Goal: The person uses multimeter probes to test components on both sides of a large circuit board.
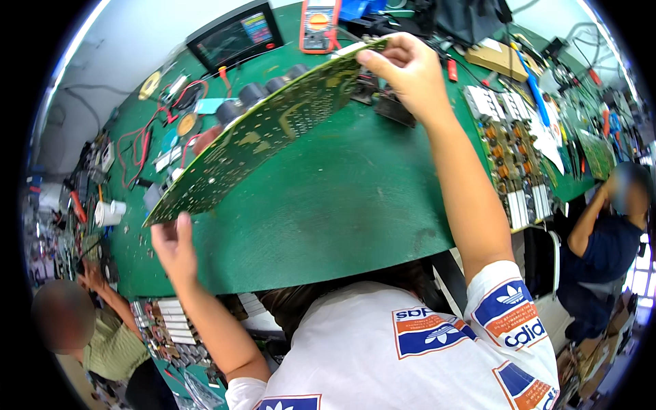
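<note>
A large green circuit board (256, 133) is held up above the green table, tilted, with its solder side toward me. Dark round capacitors (253, 94) stick out from its far side. My right hand (406, 68) pinches the board's upper right corner between thumb and fingers. At the lower left corner, my left hand (174, 244) grips the edge, thumb on the near side and the other fingers partly hidden behind the board.
On the green table (328, 225) stand a black-framed screen (236, 37) and an orange multimeter (318, 26) at the back. More circuit boards (509, 150) lie at the right. A white cup (106, 213) stands at the left. One person (102, 335) sits left, another (601, 246) right.
</note>
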`<state>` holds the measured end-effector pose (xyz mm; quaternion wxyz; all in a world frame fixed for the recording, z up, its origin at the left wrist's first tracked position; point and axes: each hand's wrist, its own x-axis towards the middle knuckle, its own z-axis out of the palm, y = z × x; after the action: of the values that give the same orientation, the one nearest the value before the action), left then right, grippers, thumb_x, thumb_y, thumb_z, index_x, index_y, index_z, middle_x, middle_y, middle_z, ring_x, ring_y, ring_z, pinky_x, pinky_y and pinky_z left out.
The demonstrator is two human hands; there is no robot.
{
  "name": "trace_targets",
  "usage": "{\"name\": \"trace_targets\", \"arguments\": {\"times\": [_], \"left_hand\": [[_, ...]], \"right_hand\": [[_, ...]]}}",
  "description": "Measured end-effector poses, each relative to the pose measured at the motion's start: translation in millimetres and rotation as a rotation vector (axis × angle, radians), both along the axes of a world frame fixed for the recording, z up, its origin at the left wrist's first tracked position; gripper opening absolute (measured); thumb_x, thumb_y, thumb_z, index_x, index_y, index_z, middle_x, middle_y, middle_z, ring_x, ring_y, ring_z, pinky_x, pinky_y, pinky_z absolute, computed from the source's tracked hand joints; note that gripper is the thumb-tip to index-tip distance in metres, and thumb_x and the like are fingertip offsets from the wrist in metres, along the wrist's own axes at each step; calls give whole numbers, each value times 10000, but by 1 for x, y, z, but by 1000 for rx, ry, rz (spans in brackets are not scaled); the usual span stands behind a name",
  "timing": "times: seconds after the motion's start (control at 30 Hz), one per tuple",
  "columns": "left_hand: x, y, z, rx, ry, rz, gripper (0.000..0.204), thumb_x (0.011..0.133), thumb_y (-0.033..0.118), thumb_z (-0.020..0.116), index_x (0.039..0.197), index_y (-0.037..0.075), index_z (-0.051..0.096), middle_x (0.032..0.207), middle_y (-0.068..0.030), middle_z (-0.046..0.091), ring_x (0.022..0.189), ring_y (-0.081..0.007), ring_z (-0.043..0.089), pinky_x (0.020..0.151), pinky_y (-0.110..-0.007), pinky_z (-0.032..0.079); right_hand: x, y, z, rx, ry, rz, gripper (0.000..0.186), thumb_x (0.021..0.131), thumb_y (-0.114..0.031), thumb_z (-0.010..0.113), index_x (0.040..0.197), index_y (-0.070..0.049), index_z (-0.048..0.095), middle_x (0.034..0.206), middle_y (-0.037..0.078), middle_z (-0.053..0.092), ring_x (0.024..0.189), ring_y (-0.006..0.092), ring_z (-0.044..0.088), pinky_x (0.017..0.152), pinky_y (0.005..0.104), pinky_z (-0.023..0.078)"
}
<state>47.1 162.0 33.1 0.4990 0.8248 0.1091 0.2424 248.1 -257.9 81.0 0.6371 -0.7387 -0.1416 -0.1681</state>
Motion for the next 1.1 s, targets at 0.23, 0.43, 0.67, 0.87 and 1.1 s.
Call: {"name": "trace_targets", "arguments": {"times": [0.23, 0.43, 0.67, 0.87, 1.1], "left_hand": [[13, -31, 22, -141, -170, -140, 184, 944, 45, 659, 1117, -8, 623, 1027, -37, 671, 913, -86, 594, 829, -242, 475], [-20, -66, 46, -291, -65, -149, 228, 965, 116, 653, 1155, -6, 622, 1036, -27, 672, 888, -68, 587, 805, -228, 470], [-50, -94, 31, -429, 29, -149, 229, 971, 141, 645, 1140, -13, 625, 979, -6, 657, 833, -50, 554, 753, -221, 445], [-75, -87, 11, -538, 124, -32, 201, 972, 173, 648, 1087, 9, 632, 874, 31, 613, 720, -22, 483, 629, -198, 373], [-79, -84, -4, -595, 210, 34, 226, 969, 254, 661, 1050, 44, 638, 792, 52, 592, 623, -8, 447, 535, -181, 330]], "right_hand": [[14, 3, 10, 41, 76, 39, 296, 857, -218, 797, 939, -10, 604, 863, 75, 704, 793, 119, 679, 729, 244, 553], [37, 5, 35, -116, 258, 168, 407, 790, -343, 848, 841, -54, 566, 757, 3, 607, 688, 88, 629, 639, 253, 579], [54, 5, 37, -386, 380, 249, 444, 756, -367, 858, 809, -22, 585, 668, 37, 604, 583, 100, 610, 557, 242, 547], [61, 52, 34, -586, 456, 315, 451, 774, -370, 845, 794, -43, 536, 698, 22, 559, 606, 108, 607, 554, 258, 572], [73, 82, 26, -998, 381, 285, 633, 794, -491, 765, 872, 129, 662, 871, 219, 705, 675, 258, 713, 632, 353, 590]]}}
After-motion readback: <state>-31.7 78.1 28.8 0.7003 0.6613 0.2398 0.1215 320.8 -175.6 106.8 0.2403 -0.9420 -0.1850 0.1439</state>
